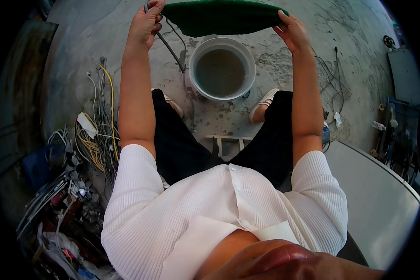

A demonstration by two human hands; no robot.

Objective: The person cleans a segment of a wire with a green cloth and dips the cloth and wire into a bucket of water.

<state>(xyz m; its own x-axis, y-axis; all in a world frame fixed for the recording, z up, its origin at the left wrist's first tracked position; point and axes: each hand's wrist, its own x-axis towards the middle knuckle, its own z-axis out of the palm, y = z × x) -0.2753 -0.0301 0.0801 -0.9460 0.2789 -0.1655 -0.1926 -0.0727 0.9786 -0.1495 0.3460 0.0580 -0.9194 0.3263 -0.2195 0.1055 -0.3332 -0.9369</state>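
Observation:
A green cloth (224,17) is stretched out at the top of the view, partly cut off by the picture's edge. My left hand (147,24) grips its left end, and a grey hose or cable passes by the same hand, running down towards the floor. My right hand (293,30) pinches the cloth's right end between thumb and fingers. Just below the cloth, on the concrete floor, a white plastic bucket (251,66) stands between my feet, holding murky water (220,72).
Tangled cables (106,140) and scrap metal (84,189) lie at the left. A white panel (371,185) is at the lower right, with thin black cables (337,82) and a plastic bottle (378,125) beyond. Wooden slats (227,138) show between my legs.

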